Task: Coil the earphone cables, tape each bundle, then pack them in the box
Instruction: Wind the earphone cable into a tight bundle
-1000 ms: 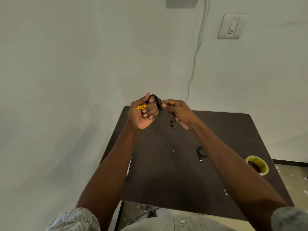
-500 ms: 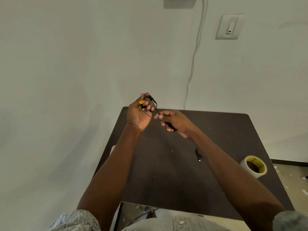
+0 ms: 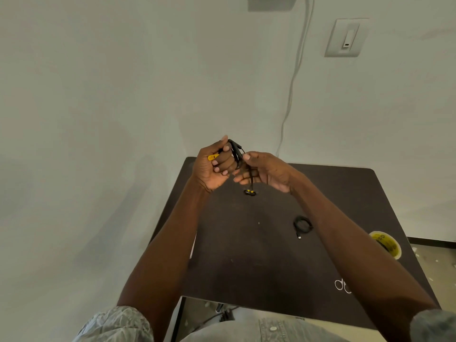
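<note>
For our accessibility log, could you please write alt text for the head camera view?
Two hands wind a black earphone cable above a dark table; the left hand grips the coil, the right hand guides the dangling end. A coiled cable and tape roll lie nearby.

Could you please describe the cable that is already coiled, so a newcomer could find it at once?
Start at the dark table. Between the right forearm and the table's middle lies a small black coiled cable. Unlike the yellow-cored tape roll, it is thin, black, with a plug end trailing out.

Both hands (image 3: 213, 166) raised, apparently curled.
</note>
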{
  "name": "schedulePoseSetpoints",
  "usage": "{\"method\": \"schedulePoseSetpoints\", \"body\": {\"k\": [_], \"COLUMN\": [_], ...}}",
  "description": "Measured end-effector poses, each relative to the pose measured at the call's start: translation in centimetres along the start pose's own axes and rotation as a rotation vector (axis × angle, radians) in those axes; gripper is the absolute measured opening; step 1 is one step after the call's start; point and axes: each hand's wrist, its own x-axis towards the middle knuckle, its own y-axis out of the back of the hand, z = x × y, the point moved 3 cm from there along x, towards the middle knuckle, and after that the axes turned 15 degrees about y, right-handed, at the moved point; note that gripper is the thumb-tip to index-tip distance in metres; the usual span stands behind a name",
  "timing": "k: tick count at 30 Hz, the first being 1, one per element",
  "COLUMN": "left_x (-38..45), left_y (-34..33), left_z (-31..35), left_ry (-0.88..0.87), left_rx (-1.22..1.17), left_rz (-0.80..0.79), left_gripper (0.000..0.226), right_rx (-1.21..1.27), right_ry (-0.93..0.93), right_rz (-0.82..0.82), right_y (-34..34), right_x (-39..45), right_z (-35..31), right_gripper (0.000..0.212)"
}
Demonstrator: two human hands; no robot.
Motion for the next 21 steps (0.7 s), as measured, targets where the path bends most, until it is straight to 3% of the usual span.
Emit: {"method": "schedulePoseSetpoints", "body": {"k": [5,9,12,17,21], "left_x": [0.1,0.1,-0.1,-0.2,-0.2], "left_y": [-0.5,-0.7,-0.8,-0.7,-0.8], "left_z": [-0.1,0.0,0.2,0.0,-0.2], "left_ry": [0.057,0.034,0.003,0.001,0.012], "left_rx": [0.028,0.023,-0.001,-0.042,-0.069], "left_rz": [-0.054,-0.048,-0.06,-0.062,-0.078], "left_gripper": [0.043,0.042,0.039,0.042,0.043], "right_rx": [-0.005,-0.158,-0.223,-0.093,-0.298], "right_ry": [0.093,0.099,0.096,0.154,0.263], "right_rz": [0.032,0.163,0.232,0.253,0.341], "right_y": [-0.1,0.1,0.4,0.3,0.2], "right_x": [0.7,1.1,1.0,0.8,1.0], "right_z": [-1.9,-2.3,-1.7,-1.8,-2.3], "right_gripper": [0.051,0.05,0.042,0.014,0.014]}}
